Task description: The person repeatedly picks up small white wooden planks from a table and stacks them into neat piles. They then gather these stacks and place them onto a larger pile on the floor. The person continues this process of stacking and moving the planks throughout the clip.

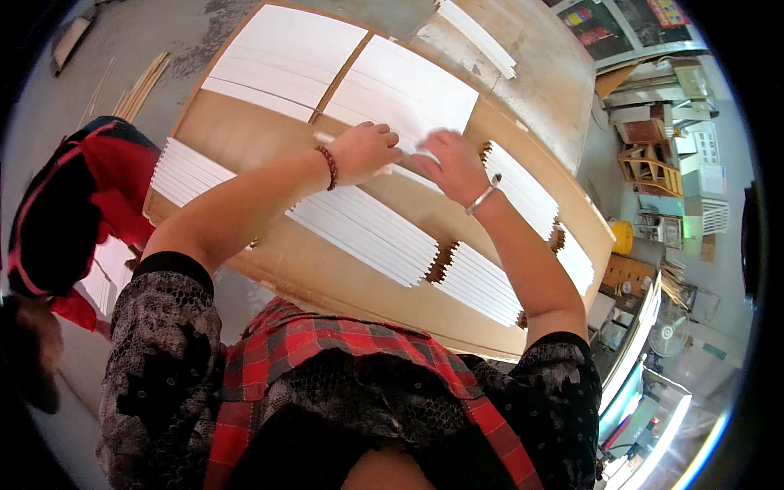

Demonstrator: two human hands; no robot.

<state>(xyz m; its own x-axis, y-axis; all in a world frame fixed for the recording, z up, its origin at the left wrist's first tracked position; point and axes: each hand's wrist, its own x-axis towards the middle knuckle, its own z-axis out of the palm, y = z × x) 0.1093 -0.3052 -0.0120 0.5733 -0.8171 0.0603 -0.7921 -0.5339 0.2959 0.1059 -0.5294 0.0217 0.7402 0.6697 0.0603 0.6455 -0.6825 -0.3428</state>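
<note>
While bent over the bench (245, 131), both hands at mid-board: left hand (363, 151) in a clenched grip on a pale stick (327, 138), right hand (453, 163) flat on white strips (408, 90), grip released. Six strip batches counted — two far, four near. Red bundle (82, 204) at left — coloured signs (621, 20) top right.

left hand (365, 152): pressing on a white strip (353, 144), above the brown board (343, 273)
right hand (451, 166): touching white strips (408, 98) on the board
</note>
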